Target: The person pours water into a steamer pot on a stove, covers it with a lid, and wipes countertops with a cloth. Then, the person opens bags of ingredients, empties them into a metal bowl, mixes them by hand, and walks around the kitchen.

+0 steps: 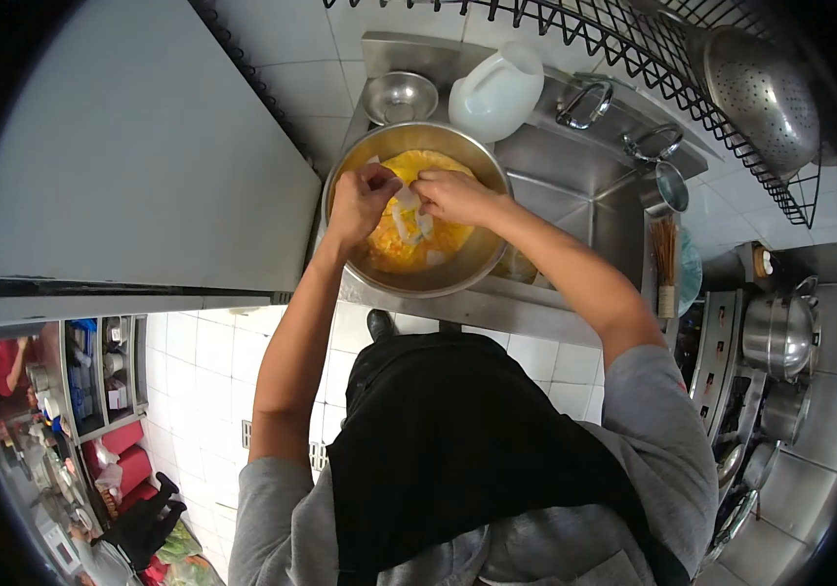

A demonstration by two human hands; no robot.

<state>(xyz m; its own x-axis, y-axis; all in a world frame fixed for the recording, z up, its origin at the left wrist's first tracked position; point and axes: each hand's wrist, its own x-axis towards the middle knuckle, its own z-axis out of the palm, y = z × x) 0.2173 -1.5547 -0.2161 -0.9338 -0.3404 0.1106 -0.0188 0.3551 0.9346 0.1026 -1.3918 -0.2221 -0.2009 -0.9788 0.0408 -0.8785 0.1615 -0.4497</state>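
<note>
A wide steel bowl [496, 230] stands at the sink's left side. Inside it lies a wet yellow-orange mixture [399, 256], smooth yellow at the back and lumpier in front, with whitish scraps on it. My left hand [364, 200] is over the bowl, fingertips pinched together at a thin pale piece [406, 198]. Close beside it, my right hand [452, 195] has its fingers curled down against the same pale piece. What the piece is made of I cannot make out. A strip of similar pale stuff hangs or lies just below the fingers.
Behind the bowl are a small metal bowl [401, 98] and a white pitcher [501, 93]. The sink basin [555, 200] with two taps lies to the right. A wire rack [633, 59] holding a colander [762, 98] overhangs it. Pots [779, 332] stand far right; a grey cabinet [135, 146] borders the left.
</note>
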